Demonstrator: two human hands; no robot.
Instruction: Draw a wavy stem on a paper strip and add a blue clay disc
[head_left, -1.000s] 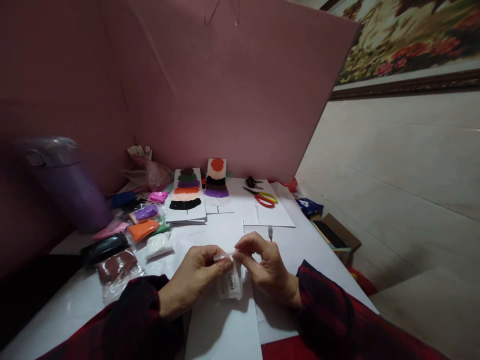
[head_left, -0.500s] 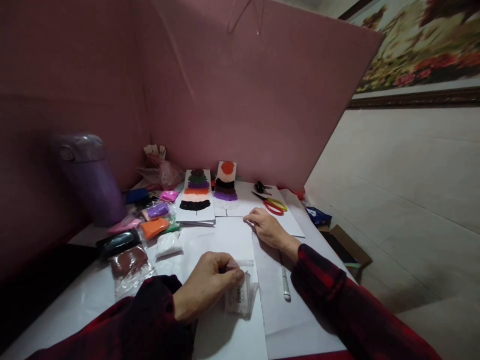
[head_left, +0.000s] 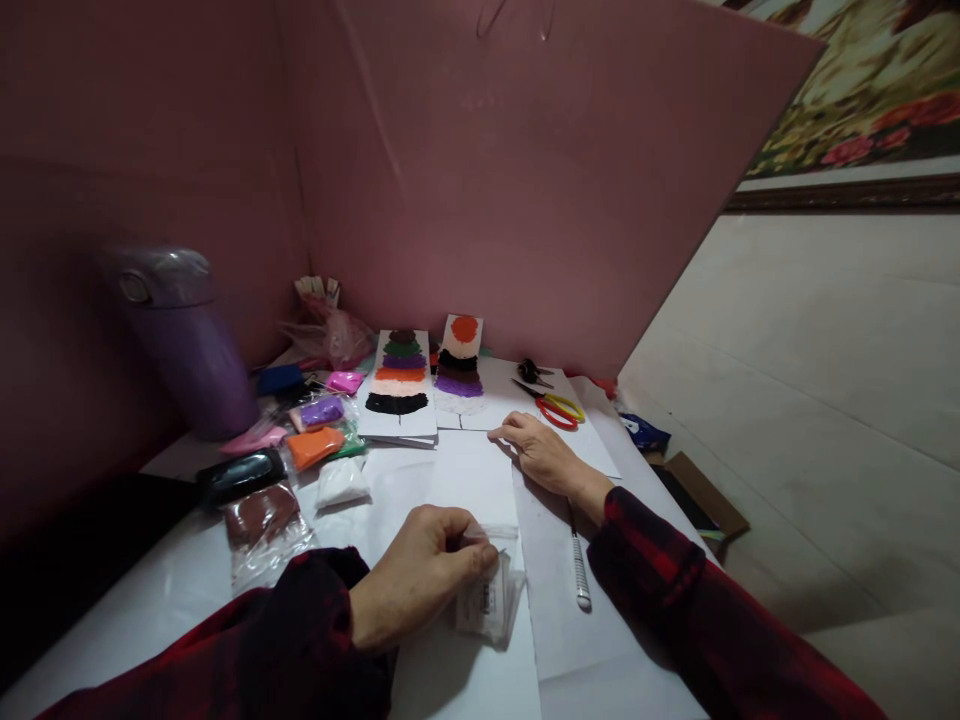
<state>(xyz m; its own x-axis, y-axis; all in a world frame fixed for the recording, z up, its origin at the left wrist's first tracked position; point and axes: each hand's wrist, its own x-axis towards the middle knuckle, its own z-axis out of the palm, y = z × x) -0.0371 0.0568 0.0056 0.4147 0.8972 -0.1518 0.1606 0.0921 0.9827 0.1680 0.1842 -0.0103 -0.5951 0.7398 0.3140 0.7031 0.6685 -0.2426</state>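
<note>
My left hand (head_left: 424, 572) is closed on the top of a small clear plastic bag (head_left: 487, 600) with a label, which lies on white paper (head_left: 465, 480) near me. My right hand (head_left: 536, 452) reaches forward and rests on the paper with curled fingers, its fingertips at the sheet's edge near two cards (head_left: 401, 385) covered in bands of coloured clay. What, if anything, the right fingers pinch is hidden. A white pen (head_left: 580, 565) lies beside my right wrist.
Several packets of coloured clay (head_left: 315, 445) and a black case (head_left: 240, 475) lie at the left, beside a purple flask (head_left: 184, 345). Scissors with red and yellow handles (head_left: 555, 408) lie at the back. A pink board (head_left: 525, 180) walls the back. A cardboard box (head_left: 701, 500) sits off the right edge.
My right hand let go of the bag and moved forward onto the paper near the cards. My left hand kept hold of the bag. The view shifted slightly left.
</note>
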